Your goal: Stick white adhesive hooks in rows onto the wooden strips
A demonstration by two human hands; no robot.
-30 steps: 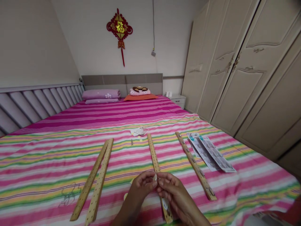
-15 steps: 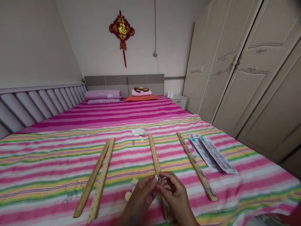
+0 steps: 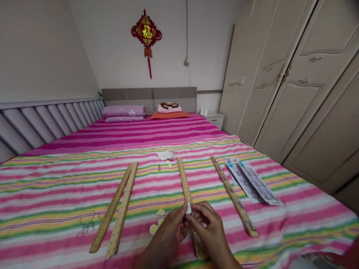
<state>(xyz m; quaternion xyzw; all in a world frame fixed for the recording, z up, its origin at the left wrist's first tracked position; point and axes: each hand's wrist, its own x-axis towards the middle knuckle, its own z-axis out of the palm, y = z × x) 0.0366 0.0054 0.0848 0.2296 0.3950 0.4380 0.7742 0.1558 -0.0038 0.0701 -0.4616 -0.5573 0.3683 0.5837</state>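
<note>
My left hand (image 3: pixel 173 233) and my right hand (image 3: pixel 209 228) meet at the front centre, fingers closed in a pinch. Between their fingertips is a small white piece (image 3: pixel 189 208), too small to name. Under the hands lies a wooden strip with rows of holes (image 3: pixel 184 179); its near end bears a shiny piece and is partly hidden by my right hand. To the right, another wooden strip (image 3: pixel 232 194) carries several small shiny metal pieces. Several pale yellow bits (image 3: pixel 153 229) lie just left of my left hand.
Two holed wooden strips (image 3: pixel 123 209) lie to the left, beside a tangle of thin clear strands (image 3: pixel 87 224). Printed packaging cards (image 3: pixel 259 184) rest at right. White scraps (image 3: pixel 167 155) lie farther back on the striped bedsheet (image 3: pixel 56 190). A railing (image 3: pixel 50 121) borders the left side.
The white piece between my fingertips now stands more upright and shows more plainly. My fingers have shifted slightly around it. The view has moved a little; the strips lie as before.
</note>
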